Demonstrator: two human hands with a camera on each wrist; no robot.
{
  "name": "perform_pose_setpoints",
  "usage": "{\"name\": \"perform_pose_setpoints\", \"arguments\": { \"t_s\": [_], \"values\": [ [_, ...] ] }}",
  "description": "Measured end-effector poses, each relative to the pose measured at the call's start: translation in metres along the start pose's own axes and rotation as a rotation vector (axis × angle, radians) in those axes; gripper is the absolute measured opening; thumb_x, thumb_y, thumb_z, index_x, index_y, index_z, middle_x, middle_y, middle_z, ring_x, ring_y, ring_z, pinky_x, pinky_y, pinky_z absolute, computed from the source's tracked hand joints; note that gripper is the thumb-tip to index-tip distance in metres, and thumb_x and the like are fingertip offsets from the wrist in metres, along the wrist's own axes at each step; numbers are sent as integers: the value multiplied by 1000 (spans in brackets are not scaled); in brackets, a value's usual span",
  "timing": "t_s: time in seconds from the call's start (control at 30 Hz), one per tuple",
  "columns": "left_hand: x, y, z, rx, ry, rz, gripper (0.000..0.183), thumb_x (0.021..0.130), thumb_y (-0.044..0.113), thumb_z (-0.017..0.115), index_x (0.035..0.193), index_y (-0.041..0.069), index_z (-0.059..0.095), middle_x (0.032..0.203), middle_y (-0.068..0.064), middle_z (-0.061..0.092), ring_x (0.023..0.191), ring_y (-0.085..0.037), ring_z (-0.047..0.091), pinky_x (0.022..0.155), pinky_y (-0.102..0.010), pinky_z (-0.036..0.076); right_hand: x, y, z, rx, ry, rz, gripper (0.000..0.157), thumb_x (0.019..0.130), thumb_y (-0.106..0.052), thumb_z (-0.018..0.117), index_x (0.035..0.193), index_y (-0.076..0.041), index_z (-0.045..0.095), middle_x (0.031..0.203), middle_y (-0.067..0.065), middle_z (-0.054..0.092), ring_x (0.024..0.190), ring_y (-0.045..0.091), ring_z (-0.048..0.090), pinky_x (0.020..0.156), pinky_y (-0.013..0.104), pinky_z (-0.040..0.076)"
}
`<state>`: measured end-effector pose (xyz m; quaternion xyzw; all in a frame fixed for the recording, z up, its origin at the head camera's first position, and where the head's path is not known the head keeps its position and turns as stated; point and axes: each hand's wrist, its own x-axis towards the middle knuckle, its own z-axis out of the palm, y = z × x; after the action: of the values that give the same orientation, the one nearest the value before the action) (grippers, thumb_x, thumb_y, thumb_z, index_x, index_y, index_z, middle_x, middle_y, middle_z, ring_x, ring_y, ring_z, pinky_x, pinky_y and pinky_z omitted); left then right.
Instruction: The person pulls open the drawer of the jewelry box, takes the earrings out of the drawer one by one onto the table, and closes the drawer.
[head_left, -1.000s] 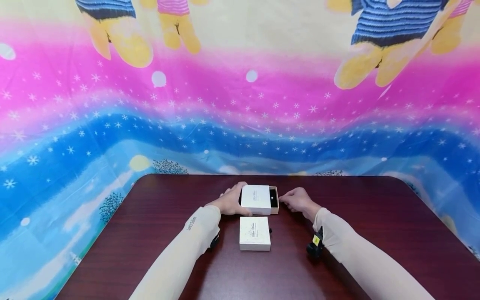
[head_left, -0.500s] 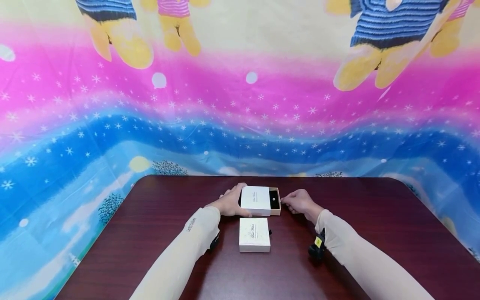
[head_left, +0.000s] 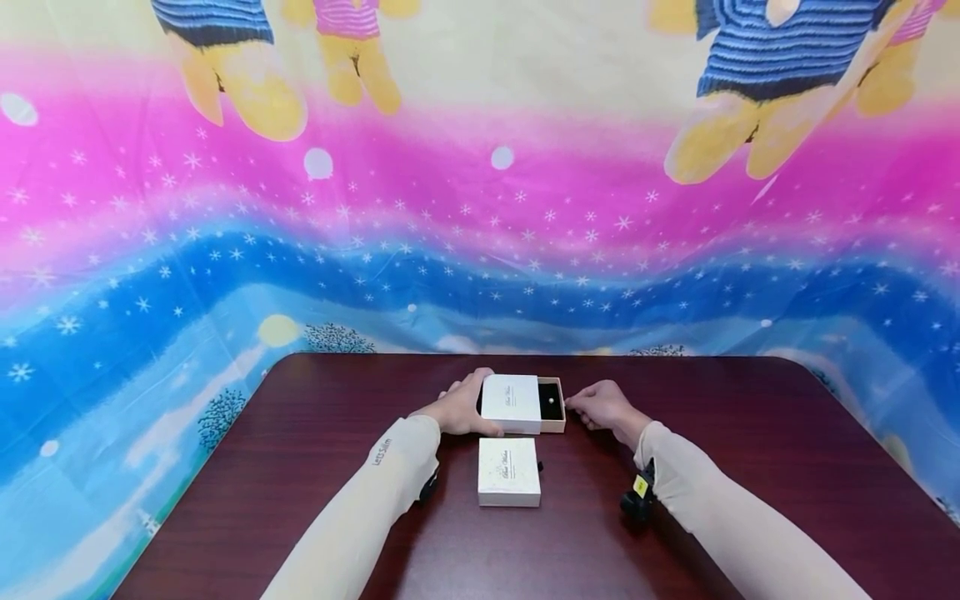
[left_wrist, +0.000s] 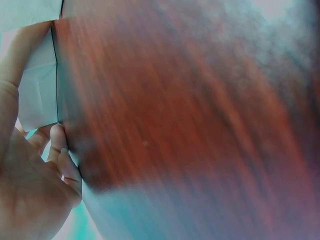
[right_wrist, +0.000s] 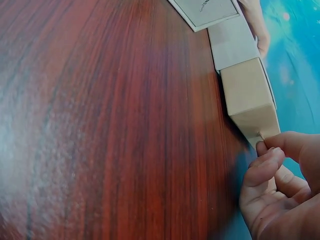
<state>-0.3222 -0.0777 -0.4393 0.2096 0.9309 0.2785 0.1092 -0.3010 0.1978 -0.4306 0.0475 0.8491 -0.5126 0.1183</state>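
Near the back of the table lies a white drawer-style gift box; its printed sleeve (head_left: 510, 402) is gripped at the left end by my left hand (head_left: 457, 408), thumb on the front side. From the sleeve's right end the beige drawer (right_wrist: 247, 87) sticks out partway. Inside it is a black lining (head_left: 550, 412) with a small, shiny, pearl-like piece (head_left: 551, 400). My right hand (head_left: 606, 406) pinches a small pull tab (right_wrist: 260, 135) on the drawer's end between thumb and finger. The left wrist view shows the fingers around the sleeve's end.
A second white printed box (head_left: 508, 471), closed, lies just in front of the first, with a small black tab (head_left: 541, 467) on its right side. The dark wooden table (head_left: 300, 483) ends at a colourful cloth backdrop (head_left: 480, 250).
The drawer has slid further right out of the sleeve, showing more black lining. My right hand has moved slightly right with it, while my left hand holds the sleeve in place.
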Motion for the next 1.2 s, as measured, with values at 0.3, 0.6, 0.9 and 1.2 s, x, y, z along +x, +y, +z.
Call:
{"name": "perform_pose_setpoints", "arguments": {
  "t_s": [0.3, 0.6, 0.9, 1.2],
  "values": [
    [1, 0, 1, -1, 2, -3, 107, 74, 43, 89, 155, 16, 26, 139, -6, 50, 118, -27, 47, 104, -51, 34, 1, 4, -3, 23, -4, -1, 19, 96, -11, 63, 96, 8, 69, 59, -4, 50, 54, 6, 49, 54, 22, 47],
    [1, 0, 0, 1, -1, 4, 107, 74, 43, 89, 156, 15, 26, 138, -6, 50, 117, -27, 47, 102, -51, 35, -2, 4, -8, 12, -14, -2, 21, 97, -10, 61, 101, 9, 71, 57, -3, 49, 53, 7, 48, 54, 22, 46],
    [0, 1, 0, -5, -15, -11, 109, 75, 43, 88, 157, 15, 23, 140, -7, 50, 119, -28, 47, 103, -51, 35, -1, 6, -10, -1, -10, -1, 21, 96, -12, 62, 99, 7, 70, 60, -3, 50, 55, 7, 49, 56, 22, 47],
    [3, -1, 2, 7, 0, -6, 106, 73, 44, 89, 155, 18, 27, 139, -6, 50, 120, -29, 47, 103, -51, 35, 1, 10, -11, 30, -17, -11, 21, 94, -10, 64, 98, 10, 69, 60, -5, 50, 52, 5, 48, 53, 21, 47]
  ]
}}
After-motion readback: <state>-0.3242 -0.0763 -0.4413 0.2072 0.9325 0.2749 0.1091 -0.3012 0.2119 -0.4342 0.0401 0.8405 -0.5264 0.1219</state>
